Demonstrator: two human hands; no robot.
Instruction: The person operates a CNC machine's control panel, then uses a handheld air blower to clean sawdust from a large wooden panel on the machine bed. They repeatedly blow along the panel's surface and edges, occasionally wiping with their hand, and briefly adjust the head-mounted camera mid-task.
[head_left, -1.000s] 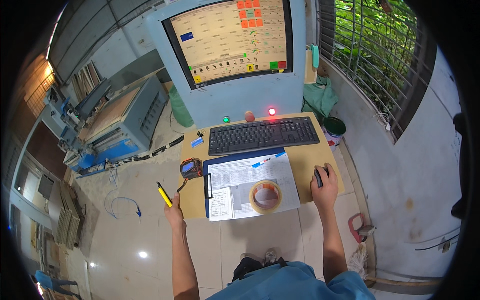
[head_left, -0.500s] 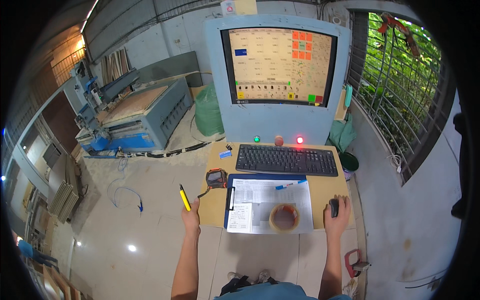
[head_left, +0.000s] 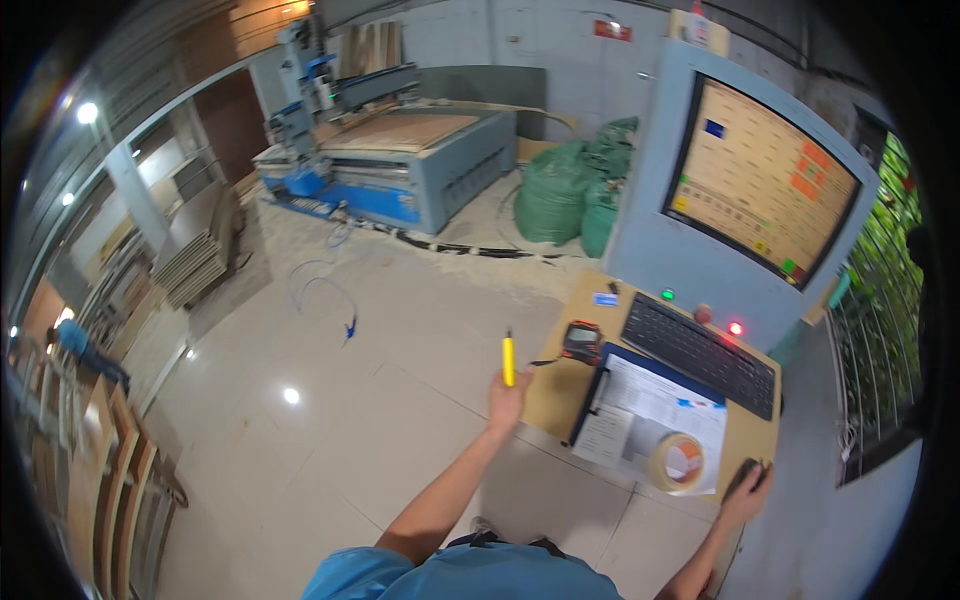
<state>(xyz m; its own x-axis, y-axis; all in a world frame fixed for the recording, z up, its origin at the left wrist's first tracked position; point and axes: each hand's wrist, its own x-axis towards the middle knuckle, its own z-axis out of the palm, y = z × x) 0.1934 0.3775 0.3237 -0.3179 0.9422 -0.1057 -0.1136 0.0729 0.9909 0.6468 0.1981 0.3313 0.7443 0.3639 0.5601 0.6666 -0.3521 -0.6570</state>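
My left hand is closed around a slim yellow tool with a dark narrow tip pointing up; whether it is a marker or a cutter I cannot tell. It is by the left edge of a tan desk board, close to a tape measure. At the right front corner, my right hand curls over a black computer mouse. Between the hands lies a dark blue clipboard with printed sheets. A roll of tape and a blue-and-white pen rest on the papers.
A black keyboard lies below the tilted-looking monitor cabinet with lit buttons. Beyond stand a blue cutting machine and green sacks. A cable crosses the tiled floor. Stacked panels and another person are at left.
My view has swung left and tilted, so the desk and monitor sit further right. My left hand still grips the yellow tool, and my right hand stays on the mouse.
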